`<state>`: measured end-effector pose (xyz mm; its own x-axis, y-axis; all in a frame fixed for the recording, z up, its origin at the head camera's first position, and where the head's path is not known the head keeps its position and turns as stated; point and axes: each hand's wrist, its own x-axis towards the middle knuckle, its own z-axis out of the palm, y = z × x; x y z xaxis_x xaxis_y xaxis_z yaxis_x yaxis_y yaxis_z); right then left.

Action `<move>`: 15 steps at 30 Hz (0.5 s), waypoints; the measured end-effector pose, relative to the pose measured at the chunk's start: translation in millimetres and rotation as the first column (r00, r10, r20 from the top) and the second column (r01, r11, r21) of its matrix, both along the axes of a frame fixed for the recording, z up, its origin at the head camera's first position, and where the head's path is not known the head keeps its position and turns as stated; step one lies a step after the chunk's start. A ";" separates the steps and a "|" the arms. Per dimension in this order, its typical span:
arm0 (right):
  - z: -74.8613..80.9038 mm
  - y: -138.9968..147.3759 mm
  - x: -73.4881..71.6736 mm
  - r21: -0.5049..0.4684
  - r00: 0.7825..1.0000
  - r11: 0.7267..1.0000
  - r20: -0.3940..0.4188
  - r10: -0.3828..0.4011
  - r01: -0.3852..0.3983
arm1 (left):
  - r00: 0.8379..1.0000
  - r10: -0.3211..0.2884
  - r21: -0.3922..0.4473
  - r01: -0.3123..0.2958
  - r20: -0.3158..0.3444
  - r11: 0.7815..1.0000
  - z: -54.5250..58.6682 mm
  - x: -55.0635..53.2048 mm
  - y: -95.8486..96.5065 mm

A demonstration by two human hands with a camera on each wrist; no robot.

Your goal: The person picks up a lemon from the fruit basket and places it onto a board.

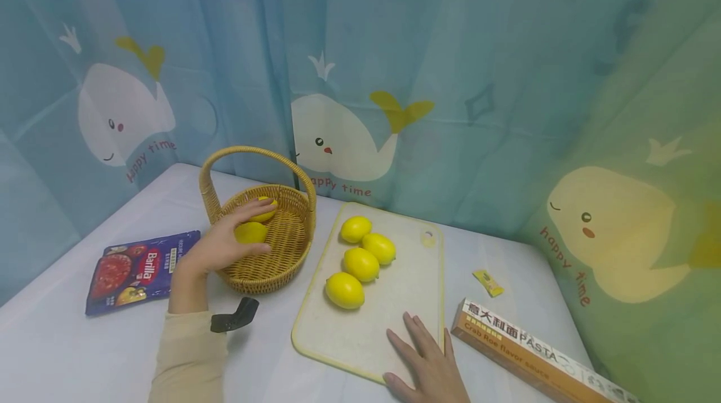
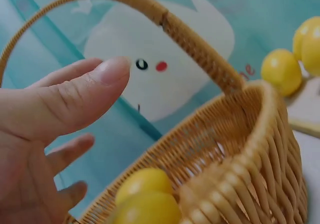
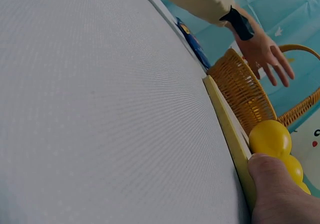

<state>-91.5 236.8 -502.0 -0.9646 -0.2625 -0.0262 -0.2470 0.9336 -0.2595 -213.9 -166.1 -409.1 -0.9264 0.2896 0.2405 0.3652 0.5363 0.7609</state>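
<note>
Fingers spread, the left hand (image 1: 222, 241) is hanging over the basket (image 1: 290, 237), at ten o'clock from the board (image 1: 408, 287). Two lemons (image 1: 251, 233) are lying inside; four lemons (image 1: 362, 265) are sitting on the board, work seemingly standing partway. The right hand (image 1: 429, 362) is resting, spread, at its five o'clock.

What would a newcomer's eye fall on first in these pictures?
Likely the four bright lemons clustered on the pale cutting board, with the right hand at its near end. Then the wicker basket left of the board, two lemons inside and the left hand above them.
</note>
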 end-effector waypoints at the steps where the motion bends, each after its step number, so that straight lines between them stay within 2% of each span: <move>1: -0.1 0.0 0.1 0.001 1.000 1.000 0.000 0.000 0.000 | 1.000 0.015 0.003 -0.015 0.003 1.000 -2.7 -1.7 -0.9; 7: -1.1 0.2 0.1 -0.003 1.000 1.000 0.000 -0.002 0.002 | 0.998 0.061 -0.065 -0.059 0.035 0.996 -16.1 -9.9 -1.4; 15: -2.9 0.6 0.1 -0.018 1.000 1.000 -0.029 0.003 -0.003 | 0.995 0.051 -0.084 -0.044 0.091 0.995 -19.9 -9.0 1.4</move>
